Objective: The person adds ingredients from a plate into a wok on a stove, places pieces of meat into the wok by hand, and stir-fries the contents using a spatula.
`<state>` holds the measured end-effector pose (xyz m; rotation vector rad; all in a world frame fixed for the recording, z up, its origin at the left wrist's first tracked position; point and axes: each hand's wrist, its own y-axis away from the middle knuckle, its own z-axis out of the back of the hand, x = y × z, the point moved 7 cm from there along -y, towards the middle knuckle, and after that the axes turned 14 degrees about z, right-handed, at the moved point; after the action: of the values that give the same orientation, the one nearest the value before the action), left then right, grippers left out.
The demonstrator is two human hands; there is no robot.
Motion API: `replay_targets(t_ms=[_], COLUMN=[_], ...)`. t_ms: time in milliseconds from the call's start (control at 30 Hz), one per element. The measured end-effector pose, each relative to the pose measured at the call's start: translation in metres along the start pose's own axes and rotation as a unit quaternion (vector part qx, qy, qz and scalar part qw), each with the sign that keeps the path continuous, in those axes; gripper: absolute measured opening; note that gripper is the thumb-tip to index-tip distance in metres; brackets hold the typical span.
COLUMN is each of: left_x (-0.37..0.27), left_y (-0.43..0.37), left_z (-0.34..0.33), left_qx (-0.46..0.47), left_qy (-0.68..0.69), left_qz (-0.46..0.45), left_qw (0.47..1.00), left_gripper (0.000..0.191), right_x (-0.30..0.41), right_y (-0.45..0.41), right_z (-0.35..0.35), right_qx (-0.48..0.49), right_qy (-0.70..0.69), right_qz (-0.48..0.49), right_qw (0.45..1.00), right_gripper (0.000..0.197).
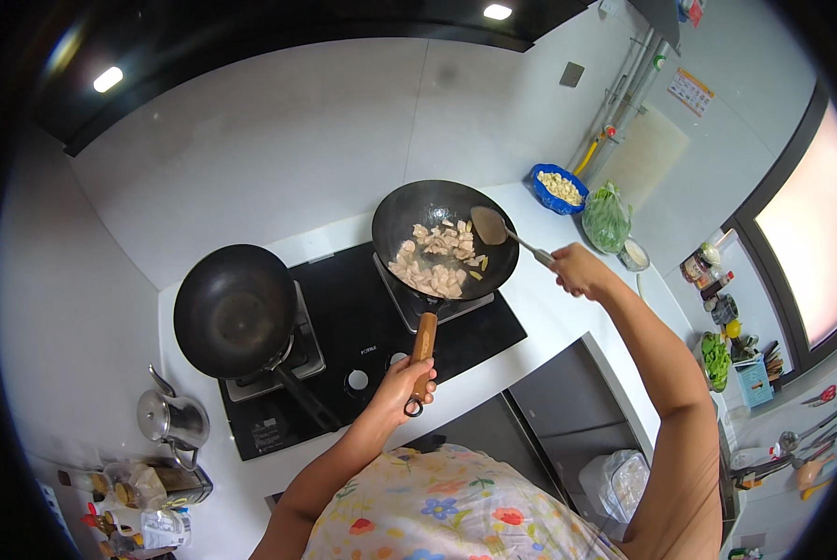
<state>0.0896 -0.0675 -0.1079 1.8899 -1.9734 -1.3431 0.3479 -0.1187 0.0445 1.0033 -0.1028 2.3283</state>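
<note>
My left hand (406,389) grips the wooden handle (425,341) of a dark wok (404,208) on the right burner. In the wok lie pale pieces of cooked meat (429,274), with a few yellowish strips (483,263) at their right. My right hand (581,271) is closed around the handle of a metal wok spatula (489,225). Its blade is at the wok's right inner side, beside the meat, and looks bare of food. A second dark wok (240,311), with nothing in it, stands on the left burner.
A black gas hob (348,294) carries both woks. Behind, right, are a blue basket (557,203) of pale chunks, bagged green vegetables (606,220) and a small bowl (634,254). A steel kettle (173,418) and several bottles (159,490) stand left. A range hood (285,28) overhangs the hob.
</note>
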Motion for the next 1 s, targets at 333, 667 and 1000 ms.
replay_targets(t_ms=[333, 667, 1000], left_x=[-0.003, -0.001, 0.000], left_y=[-0.001, -0.002, -0.003], left_z=[-0.003, 0.006, -0.001], left_qx=[0.016, 0.023, 0.003], left_qy=[0.014, 0.020, -0.009], left_qz=[0.000, 0.006, 0.009], left_qw=[1.000, 1.000, 1.000], left_gripper=[0.015, 0.018, 0.016], right_x=[0.025, 0.048, 0.013], right_y=[-0.042, 0.084, -0.005], right_z=[-0.051, -0.005, -0.027], right_qx=[0.081, 0.118, -0.016], right_qy=[-0.213, 0.250, 0.292], right_qz=[-0.061, 0.248, 0.171], right_qw=[0.972, 0.928, 0.941], right_gripper=[0.011, 0.041, 0.037])
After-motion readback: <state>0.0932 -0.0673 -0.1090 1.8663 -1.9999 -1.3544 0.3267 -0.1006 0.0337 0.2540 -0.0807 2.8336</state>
